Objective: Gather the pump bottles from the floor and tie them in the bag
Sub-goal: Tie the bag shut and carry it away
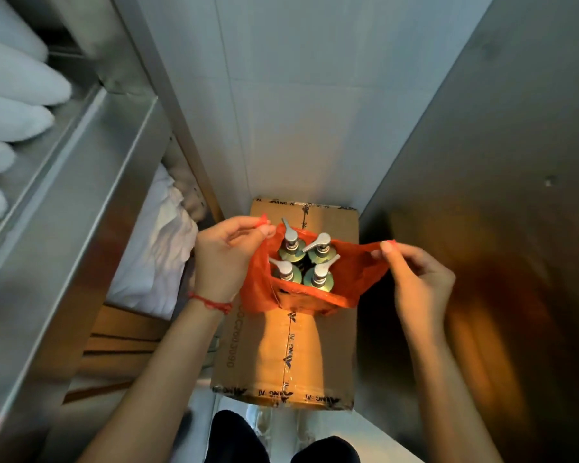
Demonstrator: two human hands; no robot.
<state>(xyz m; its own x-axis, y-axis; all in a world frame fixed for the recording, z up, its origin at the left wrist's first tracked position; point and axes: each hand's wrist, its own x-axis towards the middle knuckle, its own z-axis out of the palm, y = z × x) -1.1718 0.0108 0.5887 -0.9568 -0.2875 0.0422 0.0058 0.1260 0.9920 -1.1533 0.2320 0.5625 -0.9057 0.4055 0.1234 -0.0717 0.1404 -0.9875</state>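
Now both hands, left hand (228, 255) and right hand (418, 279), pinch the orange bag (358, 279) handles apart.

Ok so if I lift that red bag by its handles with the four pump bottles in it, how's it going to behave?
The red bag looks thin and floppy, so it will probably sag and cinch around the pump bottles. With four upright bottles inside, it is likely heavy for such thin film, and the handles pinched by the left hand and right hand may stretch. The bottles could lean together.
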